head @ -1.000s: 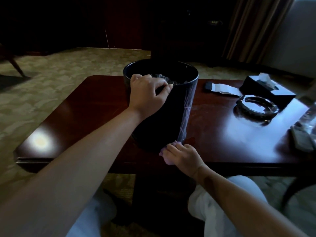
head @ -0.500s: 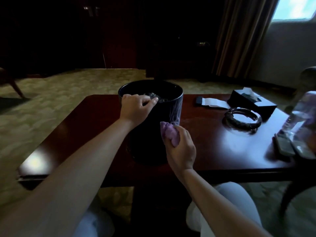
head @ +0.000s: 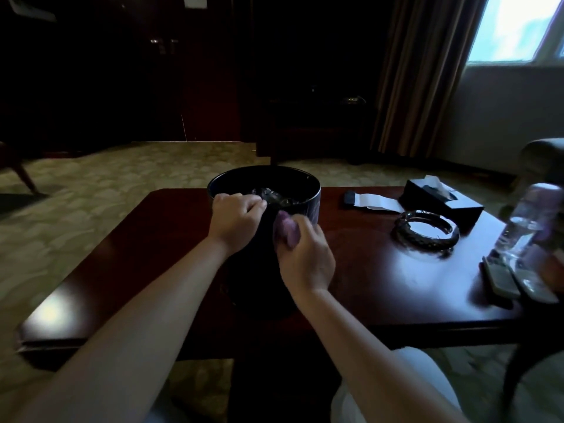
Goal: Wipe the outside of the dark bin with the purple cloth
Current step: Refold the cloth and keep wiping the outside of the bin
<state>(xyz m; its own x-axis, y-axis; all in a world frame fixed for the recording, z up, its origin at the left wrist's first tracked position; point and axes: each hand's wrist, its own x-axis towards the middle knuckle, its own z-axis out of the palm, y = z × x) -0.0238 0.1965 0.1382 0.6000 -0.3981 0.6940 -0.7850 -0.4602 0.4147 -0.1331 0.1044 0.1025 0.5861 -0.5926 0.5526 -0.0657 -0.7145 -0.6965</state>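
Bin (head: 256,270) is standing upright at the centre of the frame, on the near half of the table (head: 381,285), and I am watching both hands working on it. Left hand (head: 235,221) is gripping the near rim, fingers curled over the edge and clenched around it, with the forearm running down toward the lower left of the frame. Right hand (head: 305,257) is grasping the cloth (head: 285,228), bunched up in the fingers, and is pressing it against the outer wall of the bin just below the rim, right of the left hand. The two hands are sitting close together but apart. Something shiny and crumpled is lying inside the bin; I cannot tell what it is.

Toward the right of the frame, a round glass ashtray (head: 427,232) is resting on the table, well apart from the bin. Above it, a dark tissue box (head: 442,203) is sitting with a white tissue poking out, and a dark item with white paper (head: 375,201) is lying just left of that box. At the right edge, a clear bottle (head: 531,224) is showing up blurred, with two remotes (head: 515,279) lying below it. Curtains (head: 424,71) are hanging in the upper right beside a bright window (head: 515,25).
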